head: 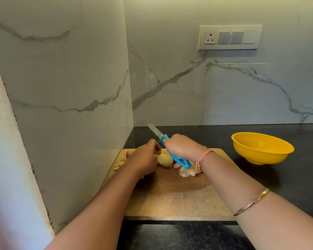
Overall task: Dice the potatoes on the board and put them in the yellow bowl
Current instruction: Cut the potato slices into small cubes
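Head view: potato held on the board, knife lifted above it

One potato (165, 160) sits on the far half of the wooden board (170, 201), between the two hands; it is tan and rounded, its left end is under the fingers, so its long axis cannot be told. The left hand (143, 160) curls over it from the left and holds it down. The right hand (182, 147) is wrapped round the blue handle of one knife (163, 139); the knife's long axis runs diagonally, handle end near and right, blade tip far, left and raised, pointing at the wall corner and not touching the potato.

One pale, peel-like piece (189, 171) lies just under the right wrist; a small pale cluster (120, 166) lies at the board's left edge, count unclear.

One yellow bowl (262, 147) stands upright on the dark counter (287, 186), well right of the board, nothing visible inside. One switch plate (229, 37) is on the marble wall.
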Motion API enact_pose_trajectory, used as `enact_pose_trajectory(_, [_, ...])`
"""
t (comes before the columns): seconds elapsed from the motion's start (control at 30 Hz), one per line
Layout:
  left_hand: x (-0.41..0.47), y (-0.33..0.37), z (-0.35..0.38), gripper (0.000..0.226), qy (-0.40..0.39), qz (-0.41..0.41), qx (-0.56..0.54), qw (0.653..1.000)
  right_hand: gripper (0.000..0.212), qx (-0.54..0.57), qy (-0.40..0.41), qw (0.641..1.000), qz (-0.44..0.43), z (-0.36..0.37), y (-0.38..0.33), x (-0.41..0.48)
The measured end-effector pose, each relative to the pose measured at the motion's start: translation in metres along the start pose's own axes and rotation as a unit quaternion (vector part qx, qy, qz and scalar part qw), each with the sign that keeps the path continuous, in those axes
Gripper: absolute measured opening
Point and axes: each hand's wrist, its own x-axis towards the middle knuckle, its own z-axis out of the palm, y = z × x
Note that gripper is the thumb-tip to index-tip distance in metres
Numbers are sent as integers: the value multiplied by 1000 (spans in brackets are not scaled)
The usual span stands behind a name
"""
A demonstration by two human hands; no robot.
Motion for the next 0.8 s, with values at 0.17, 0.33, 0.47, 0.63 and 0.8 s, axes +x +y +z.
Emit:
enact_pose_trajectory(0.17, [5,-1,-1,42,-9,0,-9,1000,23,3,34,999,-23,2,10,9])
enact_pose_trajectory(0.33, [3,1,-3,50,-8,-12,58,998,27,59,13,998,-15,-3,16,14])
enact_pose_trajectory(0.47, [0,1,-4,59,-19,-2,115,993,29,94,-11,995,-18,-5,19,15])
enact_pose_trajectory(0.63, [-2,3,-4,54,-48,1,146,988,25,122,-21,992,8,-13,18,12])
enact_pose_trajectory(0.8, [-4,5,-3,52,-32,-11,151,988,30,136,-31,989,50,-10,17,9])
